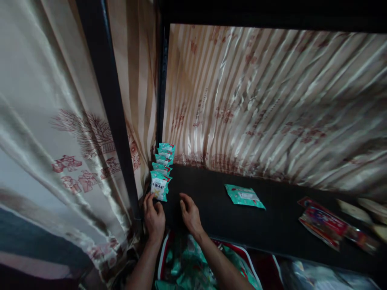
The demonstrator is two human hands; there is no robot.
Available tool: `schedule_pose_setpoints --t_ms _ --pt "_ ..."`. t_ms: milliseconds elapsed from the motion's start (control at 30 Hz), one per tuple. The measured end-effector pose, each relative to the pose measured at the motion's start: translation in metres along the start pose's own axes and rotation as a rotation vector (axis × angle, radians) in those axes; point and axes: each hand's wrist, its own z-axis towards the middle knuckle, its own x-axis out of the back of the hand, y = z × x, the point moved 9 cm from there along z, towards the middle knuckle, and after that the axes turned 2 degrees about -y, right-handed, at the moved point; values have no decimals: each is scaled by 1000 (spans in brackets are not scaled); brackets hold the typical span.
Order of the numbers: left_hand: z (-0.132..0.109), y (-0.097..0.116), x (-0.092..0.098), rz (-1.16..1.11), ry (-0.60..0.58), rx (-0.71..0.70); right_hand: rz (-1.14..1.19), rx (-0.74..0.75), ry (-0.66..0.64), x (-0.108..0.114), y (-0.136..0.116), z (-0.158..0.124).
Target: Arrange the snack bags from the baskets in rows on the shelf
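A row of several small teal-and-white snack packets [161,169] stands upright along the left end of a dark shelf [229,221], against the striped curtain. My left hand [153,215] touches the bottom of the front packet [159,187], fingers curled loosely by it. My right hand [190,213] hovers just right of the row, fingers apart and holding nothing. One more teal packet [244,196] lies flat on the shelf further right.
Red snack packets [323,223] and pale ones [359,209] lie at the shelf's right end. A striped, shiny curtain [272,100] backs the shelf. A dark post [105,100] stands on the left. Below the shelf edge sits a bag of teal packets [193,266].
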Motion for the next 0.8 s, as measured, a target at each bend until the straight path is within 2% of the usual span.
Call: schedule_pose_setpoints --t_ms 100,267,367,433,500,600,633,700,733,800 --pt "-8 4 4 20 -20 -1 -38 25 34 41 -2 -37" --pt "-28 18 11 47 -94 -29 -200 53 144 122 4 -93" --pt "-54 33 8 34 -210 -74 -355 78 190 162 16 -125" --pt "-85 45 2 11 -345 -102 -462 104 217 181 28 -148" --pt "-129 57 -8 -3 -544 -126 -560 109 249 193 43 -170" --pt "-215 66 -29 18 -975 -168 -653 39 263 199 68 -199" --pt "-244 67 -34 41 -1130 -194 -659 -2 236 197 77 -207" --pt "-292 67 -40 69 -1362 -252 -621 -78 125 188 90 -216" --pt "-306 66 -40 79 -1414 -266 -584 -106 61 182 93 -219" --pt "-318 62 -42 103 -1424 -263 -512 -146 -20 175 92 -223"
